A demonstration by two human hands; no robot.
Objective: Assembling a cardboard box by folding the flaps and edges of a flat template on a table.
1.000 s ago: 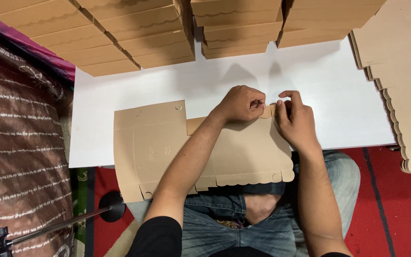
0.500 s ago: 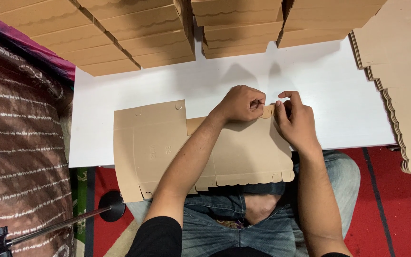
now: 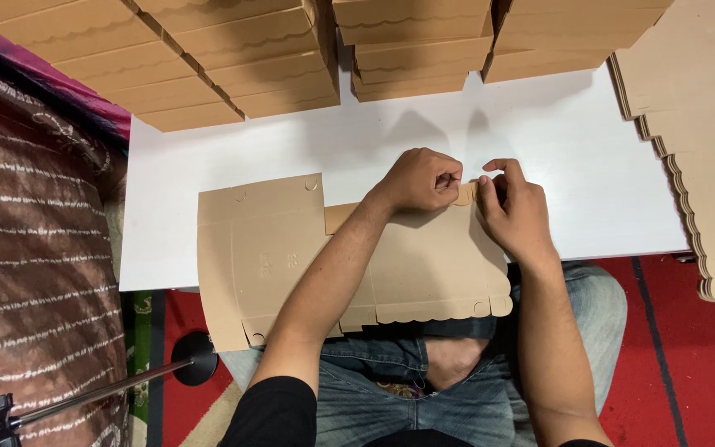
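Cardboard blank [image 3: 275,257], flat and unfolded, lies across the near edge of the white table [image 3: 589,157], its scalloped lower edge hanging over the person's lap. It spreads mostly to the left of both hands and beneath the forearms, with only its far right corner up by the fingers.

Going left to right: a brown patterned cloth [image 3: 35,273] fills the left side, with a black stand [image 3: 84,389] slanting across the floor beside it. Next comes the wide left part of the blank, its two notched tabs pointing away from the person. The left hand [image 3: 419,178] rests on the far edge of the blank, fingers curled and pinching a small tab [image 3: 465,194] that stands up from the sheet. Just beside it, the right hand [image 3: 515,207] meets the same tab from the other side, its fingertips closed on it, so the two hands are together, almost touching, both clamped on that tab. The right palm lies over the right part of the blank.

Along the far side of the table stand rows of folded boxes [image 3: 233,58]. At the far right, a stack of flat blanks [image 3: 697,149] overhangs the table's end, above the red floor [image 3: 680,348].
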